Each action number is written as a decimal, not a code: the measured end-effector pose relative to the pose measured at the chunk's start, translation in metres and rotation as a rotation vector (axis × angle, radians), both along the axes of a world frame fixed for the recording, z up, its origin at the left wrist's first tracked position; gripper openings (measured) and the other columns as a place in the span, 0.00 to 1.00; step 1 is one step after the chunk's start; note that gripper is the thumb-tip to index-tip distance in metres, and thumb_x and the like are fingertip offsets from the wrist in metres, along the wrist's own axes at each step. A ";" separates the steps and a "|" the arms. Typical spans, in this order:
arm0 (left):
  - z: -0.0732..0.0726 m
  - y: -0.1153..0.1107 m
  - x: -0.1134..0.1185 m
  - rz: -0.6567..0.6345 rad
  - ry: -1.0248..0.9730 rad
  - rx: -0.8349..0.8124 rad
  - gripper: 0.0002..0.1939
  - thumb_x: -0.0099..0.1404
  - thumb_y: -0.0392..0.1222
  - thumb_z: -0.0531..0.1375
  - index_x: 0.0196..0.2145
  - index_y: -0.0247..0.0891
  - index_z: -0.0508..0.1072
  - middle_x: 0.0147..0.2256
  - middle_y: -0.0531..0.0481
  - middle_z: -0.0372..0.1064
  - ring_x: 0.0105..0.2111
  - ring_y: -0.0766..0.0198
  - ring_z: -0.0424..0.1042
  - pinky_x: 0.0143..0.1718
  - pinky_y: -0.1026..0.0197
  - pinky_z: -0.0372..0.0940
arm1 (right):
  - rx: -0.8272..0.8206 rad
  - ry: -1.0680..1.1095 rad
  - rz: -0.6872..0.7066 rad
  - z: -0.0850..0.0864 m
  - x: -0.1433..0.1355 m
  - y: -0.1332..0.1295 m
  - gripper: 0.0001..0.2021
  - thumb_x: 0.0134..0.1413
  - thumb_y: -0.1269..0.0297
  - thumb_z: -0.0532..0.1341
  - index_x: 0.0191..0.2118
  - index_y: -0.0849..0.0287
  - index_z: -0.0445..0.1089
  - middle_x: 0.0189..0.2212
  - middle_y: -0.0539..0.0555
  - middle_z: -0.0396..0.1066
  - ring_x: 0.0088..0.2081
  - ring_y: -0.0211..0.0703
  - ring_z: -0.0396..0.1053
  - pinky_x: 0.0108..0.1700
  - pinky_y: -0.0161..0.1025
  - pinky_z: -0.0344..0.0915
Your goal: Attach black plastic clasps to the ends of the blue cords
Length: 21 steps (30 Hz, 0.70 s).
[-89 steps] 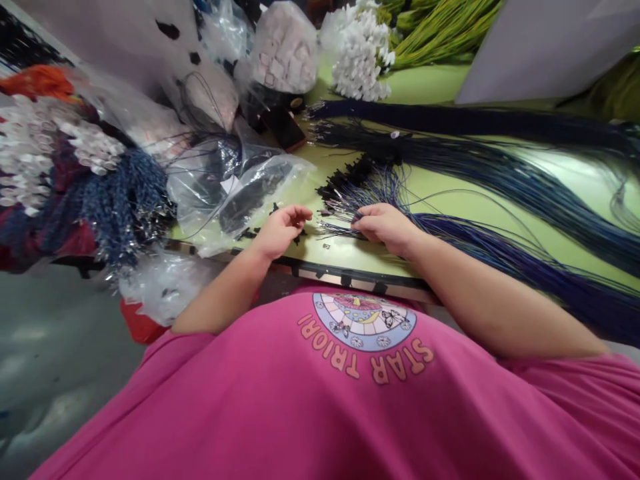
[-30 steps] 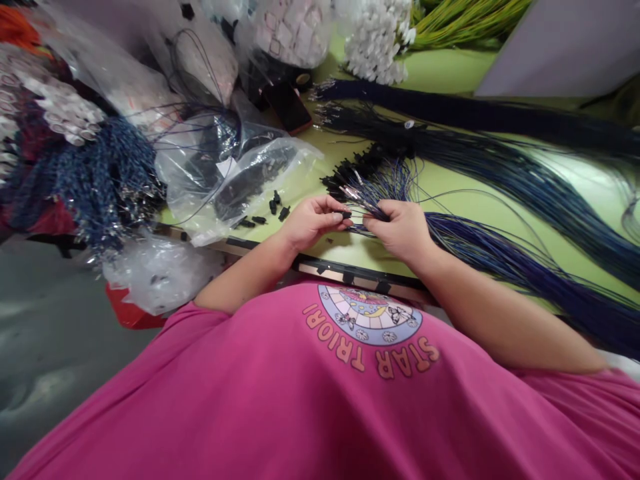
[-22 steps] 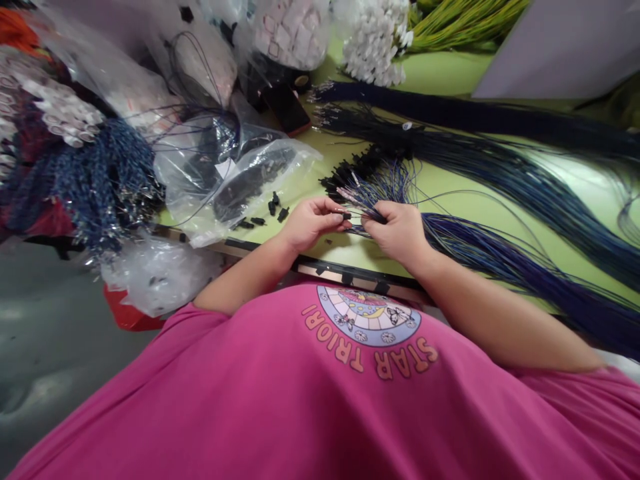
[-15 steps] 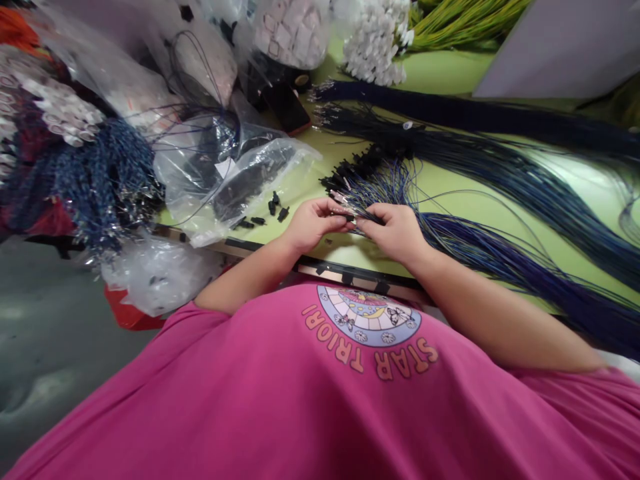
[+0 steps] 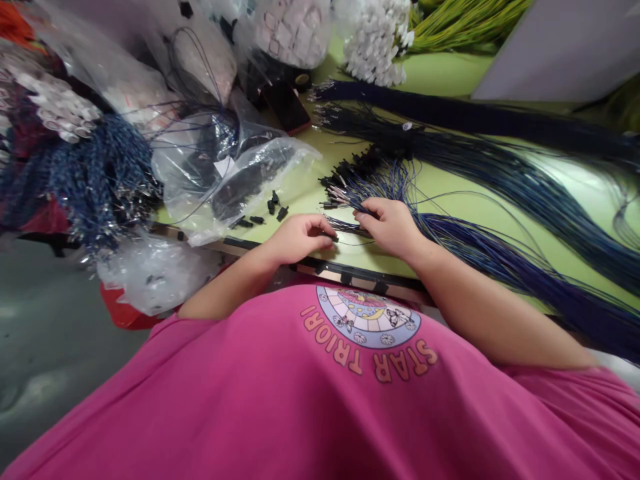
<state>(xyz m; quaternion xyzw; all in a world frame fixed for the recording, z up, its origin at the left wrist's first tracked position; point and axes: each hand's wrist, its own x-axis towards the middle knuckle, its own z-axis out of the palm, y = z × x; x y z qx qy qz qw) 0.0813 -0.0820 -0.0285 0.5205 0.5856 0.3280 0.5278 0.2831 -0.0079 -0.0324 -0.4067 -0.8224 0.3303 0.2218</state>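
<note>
My left hand (image 5: 303,239) is closed in a pinch just above the table's front edge, with a small black connector (image 5: 335,239) at its fingertips. A thin wire runs from near that connector toward the right. To the right, my right hand (image 5: 393,225) has its thumb and fingers closed on thin dark wires (image 5: 350,227), whose ends point left toward my left hand. Behind both hands lies a bundle of blue wires (image 5: 450,240) with black connectors (image 5: 353,167) on many ends. Several loose black connectors (image 5: 283,213) rest left of my left hand.
A clear plastic bag (image 5: 235,193) of dark parts lies at the left. More dark wire bundles (image 5: 480,153) stretch across the right. A phone (image 5: 286,107) is at the back, near white connectors (image 5: 377,47). Blue twisted wires (image 5: 107,167) hang at the far left edge.
My hands were together at the wire ends. My left hand has moved left and toward me, with the black connector at its fingertips; my right hand has stayed nearly in place.
</note>
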 end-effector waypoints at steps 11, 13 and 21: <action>-0.007 -0.017 -0.005 0.024 0.026 -0.117 0.05 0.55 0.34 0.63 0.32 0.37 0.73 0.27 0.48 0.76 0.27 0.63 0.76 0.24 0.62 0.69 | 0.104 -0.213 0.124 -0.018 -0.018 0.002 0.09 0.53 0.68 0.56 0.29 0.61 0.74 0.31 0.56 0.70 0.32 0.42 0.63 0.37 0.38 0.57; -0.004 -0.015 -0.005 0.023 0.042 -0.069 0.05 0.55 0.34 0.63 0.32 0.36 0.73 0.28 0.48 0.76 0.28 0.64 0.76 0.28 0.62 0.71 | 0.032 -0.114 0.073 -0.015 -0.015 0.004 0.09 0.50 0.67 0.57 0.25 0.61 0.72 0.26 0.53 0.67 0.30 0.39 0.62 0.35 0.37 0.55; -0.001 -0.011 -0.002 0.007 0.078 -0.030 0.07 0.56 0.36 0.63 0.34 0.35 0.73 0.29 0.50 0.76 0.29 0.68 0.76 0.34 0.65 0.72 | 0.007 -0.119 0.058 -0.017 -0.015 0.005 0.08 0.48 0.65 0.58 0.27 0.62 0.73 0.25 0.51 0.66 0.29 0.38 0.60 0.33 0.36 0.54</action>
